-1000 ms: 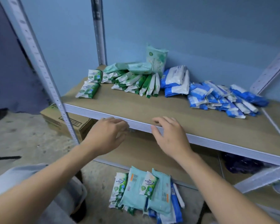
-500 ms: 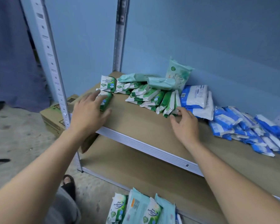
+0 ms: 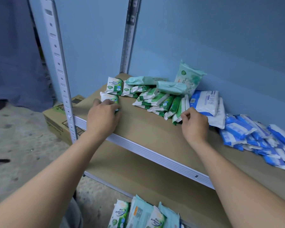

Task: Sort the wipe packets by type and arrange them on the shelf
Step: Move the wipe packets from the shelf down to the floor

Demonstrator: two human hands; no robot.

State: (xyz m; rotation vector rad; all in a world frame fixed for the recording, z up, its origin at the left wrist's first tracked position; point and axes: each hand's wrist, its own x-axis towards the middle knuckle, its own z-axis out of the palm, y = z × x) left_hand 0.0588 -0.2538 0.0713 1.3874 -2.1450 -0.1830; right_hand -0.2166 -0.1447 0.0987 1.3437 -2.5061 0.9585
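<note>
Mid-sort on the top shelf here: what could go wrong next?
1. Pulling the pinched end packet out of the leaning green row could knock the rest flat.
2. The flat mint packs lie on top of that row, so shifting it may drag them along.
3. The upright mint pack only leans on the wall and may tip.

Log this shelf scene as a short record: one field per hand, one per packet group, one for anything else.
Left hand: grips lone green packet at front left of shelf
Right hand: fingers curled at right end of green row; grip unclear
Teal packs: atop and behind green row, one upright against wall
Blue packets: heap at shelf's right
Other: cardboard box on floor, left; mixed packets at bottom of view
</note>
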